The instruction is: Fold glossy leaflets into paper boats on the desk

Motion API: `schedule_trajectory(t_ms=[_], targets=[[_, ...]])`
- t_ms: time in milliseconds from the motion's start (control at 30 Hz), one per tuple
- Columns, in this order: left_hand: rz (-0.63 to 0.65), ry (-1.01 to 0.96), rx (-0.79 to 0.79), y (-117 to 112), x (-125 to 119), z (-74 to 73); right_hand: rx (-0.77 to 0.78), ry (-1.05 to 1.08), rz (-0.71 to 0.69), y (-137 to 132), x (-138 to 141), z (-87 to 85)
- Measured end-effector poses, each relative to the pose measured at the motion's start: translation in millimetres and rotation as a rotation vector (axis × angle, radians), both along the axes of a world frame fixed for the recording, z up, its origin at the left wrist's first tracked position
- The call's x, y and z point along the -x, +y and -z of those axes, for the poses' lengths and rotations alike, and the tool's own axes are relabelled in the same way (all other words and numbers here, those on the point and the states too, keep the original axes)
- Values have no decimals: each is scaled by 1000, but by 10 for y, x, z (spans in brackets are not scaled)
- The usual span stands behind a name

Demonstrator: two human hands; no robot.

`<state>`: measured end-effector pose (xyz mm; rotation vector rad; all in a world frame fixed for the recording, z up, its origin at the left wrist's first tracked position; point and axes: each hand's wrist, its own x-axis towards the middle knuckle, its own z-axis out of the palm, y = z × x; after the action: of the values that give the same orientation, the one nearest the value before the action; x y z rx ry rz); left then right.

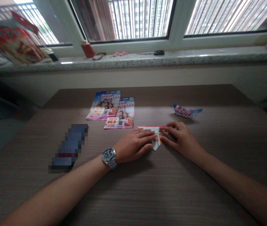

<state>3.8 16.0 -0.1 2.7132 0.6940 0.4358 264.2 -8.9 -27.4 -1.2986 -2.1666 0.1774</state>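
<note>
A partly folded printed paper [156, 141] lies on the wooden table [147, 188] between my hands. My left hand [133, 145], with a metal watch on its wrist, lies flat on the paper's left part, fingers stretched out and pressing it down. My right hand [182, 139] rests on the paper's right edge, its fingertips pinching or pressing a fold. Most of the paper is hidden under the two hands.
Two colourful flyers [112, 110] lie overlapping behind my left hand. A folded paper boat [187, 111] sits at the back right. A blurred dark object [69, 147] lies to the left. The stone windowsill [147, 59] holds a red cup [87, 49], bags and scissors.
</note>
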Motion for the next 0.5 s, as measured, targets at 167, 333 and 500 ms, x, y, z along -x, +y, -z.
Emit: schedule_trajectory(t_ms=[167,333,500], targets=[[-251,-71,-89,28,-39,64,7,-1,-19,-3,6,-13],[-373,3,-130,51,-23,95,20,9,-34,-7,18,-11],[-380,13,-113,48,-12,103,55,17,-2,-2,8,2]])
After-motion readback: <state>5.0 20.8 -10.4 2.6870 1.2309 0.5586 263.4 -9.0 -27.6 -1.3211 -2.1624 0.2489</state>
